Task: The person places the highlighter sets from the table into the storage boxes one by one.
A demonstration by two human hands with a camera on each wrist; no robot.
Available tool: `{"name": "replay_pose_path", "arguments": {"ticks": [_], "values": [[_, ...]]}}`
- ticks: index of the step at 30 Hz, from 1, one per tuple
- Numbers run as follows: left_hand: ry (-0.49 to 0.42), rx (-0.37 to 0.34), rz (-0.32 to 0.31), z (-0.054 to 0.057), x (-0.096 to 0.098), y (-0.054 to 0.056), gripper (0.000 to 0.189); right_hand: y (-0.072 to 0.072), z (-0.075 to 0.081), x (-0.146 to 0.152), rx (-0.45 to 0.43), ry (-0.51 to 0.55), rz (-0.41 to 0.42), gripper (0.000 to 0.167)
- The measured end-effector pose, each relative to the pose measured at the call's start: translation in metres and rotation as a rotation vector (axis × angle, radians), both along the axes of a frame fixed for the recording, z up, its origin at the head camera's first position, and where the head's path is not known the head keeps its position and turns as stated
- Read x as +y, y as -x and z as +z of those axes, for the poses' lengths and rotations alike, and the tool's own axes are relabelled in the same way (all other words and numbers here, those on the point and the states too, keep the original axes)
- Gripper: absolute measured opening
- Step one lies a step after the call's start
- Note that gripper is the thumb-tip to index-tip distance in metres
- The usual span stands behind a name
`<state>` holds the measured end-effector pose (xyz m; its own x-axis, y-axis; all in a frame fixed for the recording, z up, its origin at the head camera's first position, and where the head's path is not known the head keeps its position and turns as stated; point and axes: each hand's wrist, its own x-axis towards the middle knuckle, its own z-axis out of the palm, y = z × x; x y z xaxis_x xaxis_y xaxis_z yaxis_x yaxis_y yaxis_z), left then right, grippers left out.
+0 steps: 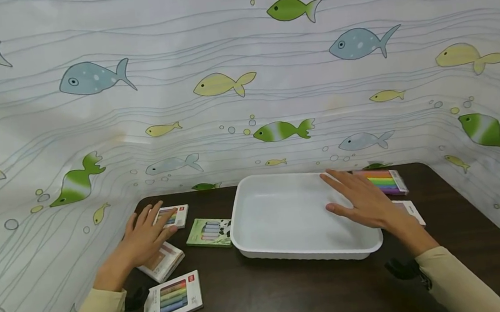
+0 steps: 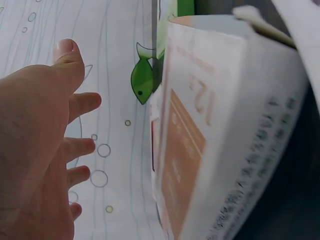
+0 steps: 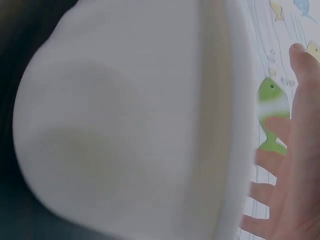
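Note:
With its fingers spread, my left hand [image 1: 145, 236] hovers over the boxes on the left and holds nothing. Just below it lies a white box with a brown panel [image 1: 163, 263], which looms large as a white and brown carton [image 2: 195, 120] in the left wrist view. Past the fingertips is a small white box with a coloured window [image 1: 181, 217], partly hidden by the hand. My right hand [image 1: 363, 200], fingers extended, is above the right side of a white plastic tray [image 1: 283, 218]. In the right wrist view its fingers [image 3: 265, 192] appear beyond the tray's edge.
A green panda box of coloured sticks [image 1: 209, 232] lies against the tray's left side. Nearer is a white box with a crayon-coloured window [image 1: 172, 300]. Behind the right hand are a rainbow-striped box [image 1: 388, 181] and a white box [image 1: 412, 211]. A fish-print curtain [image 1: 228, 118] surrounds the dark table [image 1: 282, 298].

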<state>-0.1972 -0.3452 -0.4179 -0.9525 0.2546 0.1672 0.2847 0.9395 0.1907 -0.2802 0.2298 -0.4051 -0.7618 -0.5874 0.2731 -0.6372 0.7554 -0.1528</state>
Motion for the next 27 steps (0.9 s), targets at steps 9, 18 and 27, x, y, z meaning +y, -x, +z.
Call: {"name": "replay_pose_path", "arguments": {"ticks": [9,18,27], "values": [[0.015,-0.089,0.044,0.003,-0.005,-0.008,0.064,-0.007,0.002,-0.013,-0.004,-0.028,0.02,0.084],[-0.006,-0.099,0.097,0.004,-0.016,-0.025,0.066,-0.007,-0.008,-0.014,0.002,-0.023,0.036,0.083],[0.012,-0.098,0.137,-0.005,-0.027,-0.039,0.063,-0.009,-0.017,-0.005,-0.015,-0.016,0.002,0.082]]}}
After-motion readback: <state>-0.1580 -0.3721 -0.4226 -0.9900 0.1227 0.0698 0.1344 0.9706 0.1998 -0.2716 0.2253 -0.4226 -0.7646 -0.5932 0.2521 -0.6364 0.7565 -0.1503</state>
